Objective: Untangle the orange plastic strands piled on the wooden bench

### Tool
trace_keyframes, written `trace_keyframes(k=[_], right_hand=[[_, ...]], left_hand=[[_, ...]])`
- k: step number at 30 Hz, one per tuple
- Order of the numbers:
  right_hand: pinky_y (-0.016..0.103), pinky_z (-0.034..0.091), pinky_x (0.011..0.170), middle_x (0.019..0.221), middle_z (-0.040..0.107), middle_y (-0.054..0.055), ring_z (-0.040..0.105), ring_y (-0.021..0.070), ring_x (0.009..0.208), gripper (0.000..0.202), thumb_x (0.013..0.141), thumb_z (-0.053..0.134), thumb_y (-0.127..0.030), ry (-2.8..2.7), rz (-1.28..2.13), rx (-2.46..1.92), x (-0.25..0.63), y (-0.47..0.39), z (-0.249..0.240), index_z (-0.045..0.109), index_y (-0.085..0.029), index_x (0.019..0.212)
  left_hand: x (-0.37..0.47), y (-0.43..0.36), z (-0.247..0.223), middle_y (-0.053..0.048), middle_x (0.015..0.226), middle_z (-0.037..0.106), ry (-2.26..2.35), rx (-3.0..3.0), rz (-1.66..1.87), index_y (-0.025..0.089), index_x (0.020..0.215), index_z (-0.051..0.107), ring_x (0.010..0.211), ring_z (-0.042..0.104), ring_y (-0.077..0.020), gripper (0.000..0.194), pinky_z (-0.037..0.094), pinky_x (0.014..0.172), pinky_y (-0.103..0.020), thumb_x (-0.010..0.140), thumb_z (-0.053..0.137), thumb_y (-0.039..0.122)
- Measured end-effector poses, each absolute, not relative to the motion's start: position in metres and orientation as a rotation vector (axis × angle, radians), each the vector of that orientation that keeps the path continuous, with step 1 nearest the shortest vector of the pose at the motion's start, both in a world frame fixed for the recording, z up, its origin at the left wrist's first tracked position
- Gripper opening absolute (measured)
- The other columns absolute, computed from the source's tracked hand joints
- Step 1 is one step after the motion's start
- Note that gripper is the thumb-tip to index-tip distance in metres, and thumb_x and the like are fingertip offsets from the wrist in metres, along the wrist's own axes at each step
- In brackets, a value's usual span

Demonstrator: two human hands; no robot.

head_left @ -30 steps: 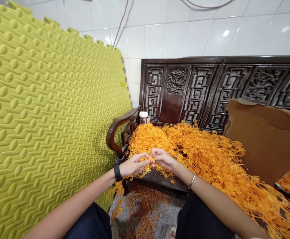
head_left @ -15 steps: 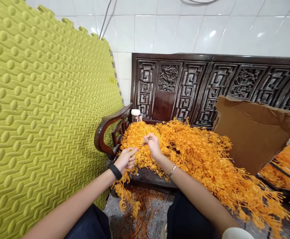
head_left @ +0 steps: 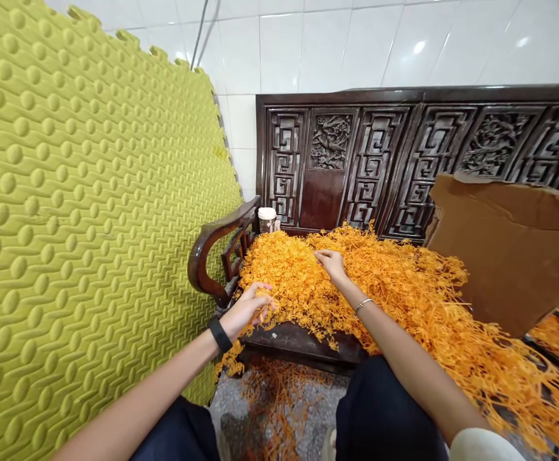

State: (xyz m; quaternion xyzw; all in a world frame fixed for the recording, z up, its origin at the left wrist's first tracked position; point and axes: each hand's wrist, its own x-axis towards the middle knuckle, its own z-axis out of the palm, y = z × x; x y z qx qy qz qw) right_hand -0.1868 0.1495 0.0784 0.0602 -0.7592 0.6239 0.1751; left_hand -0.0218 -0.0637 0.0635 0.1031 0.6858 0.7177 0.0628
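Observation:
A heap of orange, frilly artificial-looking strands (head_left: 289, 269) covers much of the dark wooden bench (head_left: 303, 339). My left hand (head_left: 250, 308) is at the heap's front left edge, palm turned inward with fingers apart. A few orange bits show around those fingertips; whether they lie in the hand or behind it I cannot tell. Above the middle of the heap is my right hand (head_left: 333, 262), thumb and fingers pinched together and pointing left. Anything in that pinch is too small to make out. More orange strands (head_left: 231, 360) hang below my left wrist.
A lidded cup (head_left: 266, 221) stands in the bench corner beside the curved armrest (head_left: 207, 253). Yellow-green foam mats (head_left: 116, 211) rise on the left. A cardboard sheet (head_left: 500, 256) leans at right. Orange scraps (head_left: 279, 410) litter the floor between my legs.
My right hand has moved right, away from the left one, across the heap. The left hand has gone from closed to fingers apart. The view has shifted slightly.

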Motion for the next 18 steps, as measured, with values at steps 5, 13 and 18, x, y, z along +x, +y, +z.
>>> trace_keyframes(k=[5,13,18], right_hand=[[0.018,0.039,0.054,0.067,0.054,0.006,0.048,0.0084,0.055,0.023,0.055,0.064,-0.015,-2.031,1.798,0.14,-0.189,0.141,0.078,0.053,-0.005,0.073],[0.022,0.041,0.081,0.116,0.044,0.012,0.052,0.0106,0.085,0.033,0.07,0.051,-0.011,-2.157,1.825,0.363,-0.197,0.125,0.066,0.052,-0.004,0.103],[0.024,0.04,0.08,0.098,0.054,0.009,0.051,0.0122,0.088,0.026,0.075,0.052,-0.027,-2.271,1.695,0.915,-0.152,0.106,0.074,0.057,-0.006,0.091]], left_hand=[[-0.026,-0.06,0.063,-0.012,0.09,0.054,2.04,0.496,2.229,0.009,0.104,0.027,0.053,0.048,-0.0078,0.052,0.038,0.051,-0.022,0.069,0.058,0.032],[-0.028,-0.071,0.064,-0.009,0.084,0.052,2.305,0.422,2.2,0.002,0.09,0.052,0.056,0.046,-0.0058,0.04,0.038,0.056,-0.021,0.065,0.062,0.031],[-0.032,-0.074,0.061,-0.005,0.081,0.05,2.387,0.282,2.216,0.004,0.103,0.047,0.055,0.042,-0.0038,0.051,0.036,0.053,-0.019,0.061,0.065,0.028]])
